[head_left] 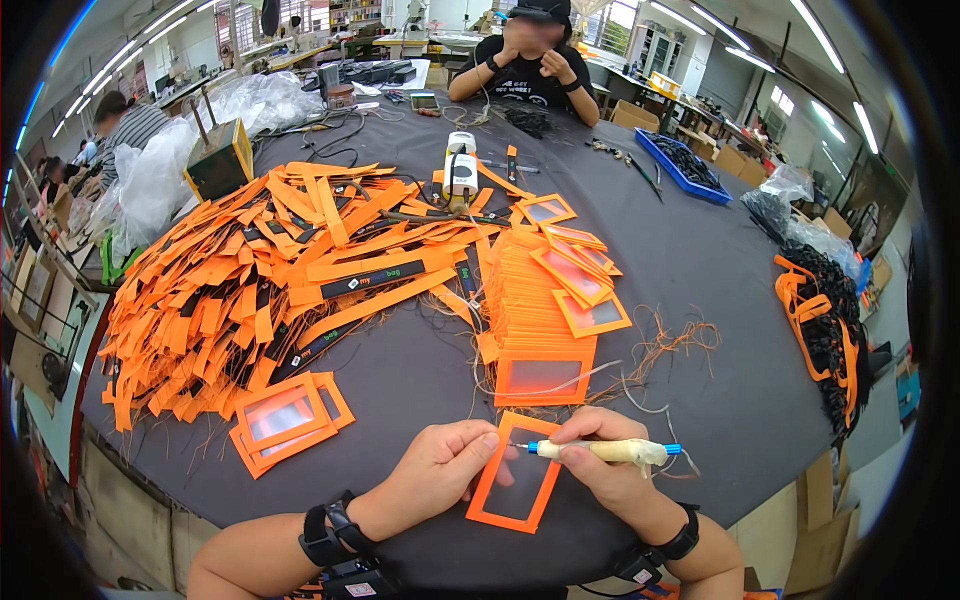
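My left hand (442,467) pinches the left edge of an orange rectangular frame with a clear window (512,478), holding it flat on the dark table (700,300). My right hand (600,467) grips a pen-like tool with a cream handle and blue ends (605,451); its tip points left at the frame's upper edge. Just beyond lies a long stack of like orange window frames (545,315). A few more frames (288,420) lie to the left of my left hand.
A large heap of orange and black straps (260,290) covers the table's left half. Loose orange threads (670,345) lie right of the stack. A person (530,60) sits across the table. A blue tray (682,160) and more straps (825,320) are at right.
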